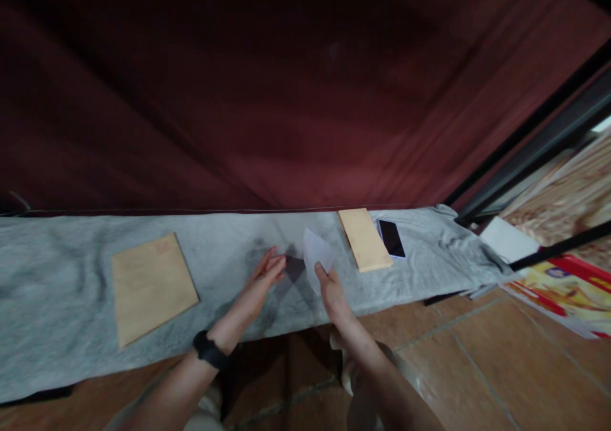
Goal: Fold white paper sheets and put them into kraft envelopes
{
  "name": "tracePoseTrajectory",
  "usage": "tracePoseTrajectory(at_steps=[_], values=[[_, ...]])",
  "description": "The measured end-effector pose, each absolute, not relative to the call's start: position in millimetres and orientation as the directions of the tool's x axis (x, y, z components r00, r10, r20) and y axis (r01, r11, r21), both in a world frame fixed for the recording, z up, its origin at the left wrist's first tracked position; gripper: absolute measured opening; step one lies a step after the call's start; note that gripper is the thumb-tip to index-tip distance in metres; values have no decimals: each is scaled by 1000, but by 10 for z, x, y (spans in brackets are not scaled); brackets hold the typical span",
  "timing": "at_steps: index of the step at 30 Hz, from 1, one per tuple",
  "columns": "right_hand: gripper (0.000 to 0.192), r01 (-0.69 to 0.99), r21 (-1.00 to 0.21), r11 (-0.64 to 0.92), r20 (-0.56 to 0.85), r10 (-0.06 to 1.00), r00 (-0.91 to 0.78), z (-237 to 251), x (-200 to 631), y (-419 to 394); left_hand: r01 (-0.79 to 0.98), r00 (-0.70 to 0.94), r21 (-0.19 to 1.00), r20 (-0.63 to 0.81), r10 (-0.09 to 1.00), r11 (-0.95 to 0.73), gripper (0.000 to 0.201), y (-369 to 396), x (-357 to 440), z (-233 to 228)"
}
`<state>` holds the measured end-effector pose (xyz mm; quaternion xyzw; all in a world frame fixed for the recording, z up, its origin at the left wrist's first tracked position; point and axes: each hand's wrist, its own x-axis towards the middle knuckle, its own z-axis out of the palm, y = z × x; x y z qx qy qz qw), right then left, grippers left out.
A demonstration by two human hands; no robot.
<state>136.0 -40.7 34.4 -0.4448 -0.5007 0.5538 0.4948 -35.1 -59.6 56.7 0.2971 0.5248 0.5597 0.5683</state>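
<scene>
A small white sheet of paper [314,249] is pinched in my right hand [330,289], with the thumb on top of it. It stands tilted above the grey cloth, bent along its length. My left hand [268,270] is just left of the paper and apart from it. Its fingers are loosely stretched toward the paper, and nothing shows in them. Dark shadows lie on the cloth between the two hands. To the left, a large brown envelope [153,288] with a faint reddish mark lies flat. A stack of smaller brown envelopes [365,240] rests right of my right hand.
A phone [392,238] with a dark screen lies beside the stack. Grey cloth [229,233] covers the long, narrow surface, and a dark red curtain [286,132] hangs behind it. At the right are black metal bars and a red-and-yellow printed package [568,291] near the tiled floor.
</scene>
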Motion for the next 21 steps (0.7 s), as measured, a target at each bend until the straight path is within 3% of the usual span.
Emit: tracePoseTrajectory(at_steps=[2,4,7,12,14,18,21], values=[[46,-394,-902,-175,-136,983,-124,402,1373,-383,-250,-183,939,-284,941,235,65,-605,-307,512],[44,-519,-809,-276,-198,959,-201,429,1374,-401,-199,-124,952,-261,957,234,67,-614,-270,454],[37,-539,-766,-350,-245,935,-258,417,1374,-432,-123,-82,972,-213,974,202,71,-594,-268,421],[29,-503,-773,-386,-373,918,-131,343,1529,-332,48,-49,988,-147,988,149,63,-442,-458,444],[28,-459,-796,-394,-404,911,-81,323,1627,-267,104,-40,984,-143,989,146,58,-374,-569,413],[20,-94,-900,-425,-425,905,-26,307,1731,-190,157,-50,976,-146,988,152,58,-287,-771,287],[11,87,-888,-452,-458,886,-74,293,1716,-199,267,-80,952,-132,988,149,57,-264,-864,219]])
